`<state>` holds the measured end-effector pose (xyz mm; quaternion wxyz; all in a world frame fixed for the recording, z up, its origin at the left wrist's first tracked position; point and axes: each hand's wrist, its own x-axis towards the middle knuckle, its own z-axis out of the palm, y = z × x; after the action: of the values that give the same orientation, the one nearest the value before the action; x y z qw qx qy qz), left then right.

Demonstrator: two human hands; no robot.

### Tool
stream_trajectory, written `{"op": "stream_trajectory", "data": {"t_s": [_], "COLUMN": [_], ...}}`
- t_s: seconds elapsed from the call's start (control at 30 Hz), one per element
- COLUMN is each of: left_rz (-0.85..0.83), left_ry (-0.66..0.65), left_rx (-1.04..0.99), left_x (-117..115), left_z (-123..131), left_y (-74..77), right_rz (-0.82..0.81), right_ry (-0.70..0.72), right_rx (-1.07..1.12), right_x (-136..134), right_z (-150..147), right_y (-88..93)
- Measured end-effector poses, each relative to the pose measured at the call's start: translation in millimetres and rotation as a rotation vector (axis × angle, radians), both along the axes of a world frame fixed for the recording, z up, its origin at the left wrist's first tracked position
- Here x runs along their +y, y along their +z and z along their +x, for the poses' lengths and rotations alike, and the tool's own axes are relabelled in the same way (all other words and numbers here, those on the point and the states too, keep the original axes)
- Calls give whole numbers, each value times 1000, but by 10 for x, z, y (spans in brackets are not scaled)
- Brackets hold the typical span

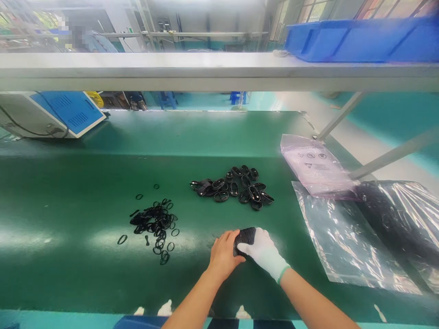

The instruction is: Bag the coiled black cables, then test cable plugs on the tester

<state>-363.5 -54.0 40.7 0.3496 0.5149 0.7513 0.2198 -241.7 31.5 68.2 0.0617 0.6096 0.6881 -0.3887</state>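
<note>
1. Ribbed black bundle (pixel 245 236) sits between the person's two hands over the green tabletop (pixel 85 278), on the near side of the cluster of coiled black cables (pixel 224 186). From where I stand, its ridges look like many layers packed side by side, though the hands hide too much to be sure.

2. Bare left hand (pixel 223 253) curls around the bundle's left side, fingers reaching along the far edge and thumb at the near one.

3. White-gloved right hand (pixel 265 251) closes on the other side, its thumb laid across the near face; the tips of its other fingers are hidden from me.

4. As for handling, I'd judge the bundle light and springy, not brittle, with layers that could fan out or slide if pinched only in the middle. Best hold: both ends, pressing inward, fingers and thumbs lining the layers up.

5. Left of the cable cluster, and nearer the person, lies a loose heap of thin black bands (pixel 154 220).

6. Right of the cluster lies a pink-tinted printed bag (pixel 313 167); a clear plastic bag (pixel 343 237) is to the cluster's right too, nearer the person.
</note>
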Motion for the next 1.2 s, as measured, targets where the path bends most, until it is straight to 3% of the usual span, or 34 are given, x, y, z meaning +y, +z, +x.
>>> {"op": "stream_trajectory", "data": {"t_s": [0.33, 0.47, 0.57, 0.67, 0.8, 0.9, 1.03, 1.1, 1.2], "left_rz": [17, 44, 82, 93, 8, -99, -223, -217, -163], "left_ry": [-26, -66, -6, 85, 62, 73, 126, 161, 229], "left_rx": [61, 61, 138, 281, 318, 254, 37, -94, -233], "left_x": [24, 42, 262, 666, 1045, 869, 213, -55, -233], "left_z": [19, -153, -437, -701, -848, -805, -493, -267, 1], "left_y": [-64, 6, 93, 147, 152, 163, 148, 87, -43], "right_rz": [22, 30, 20, 8, 0, -12, -24, -22, -16], "right_ry": [-29, -34, -39, -48, -47, -47, -36, -23, -3], "right_rx": [-58, -46, -39, -48, -54, -53, -43, -36, -34], "right_x": [-25, -48, -50, -37, -16, -7, -10, -13, -14], "right_z": [-43, -55, -64, -73, -68, -51, -17, 0, 13], "right_y": [-69, -92, -87, -71, -65, -73, -76, -75, -75]}}
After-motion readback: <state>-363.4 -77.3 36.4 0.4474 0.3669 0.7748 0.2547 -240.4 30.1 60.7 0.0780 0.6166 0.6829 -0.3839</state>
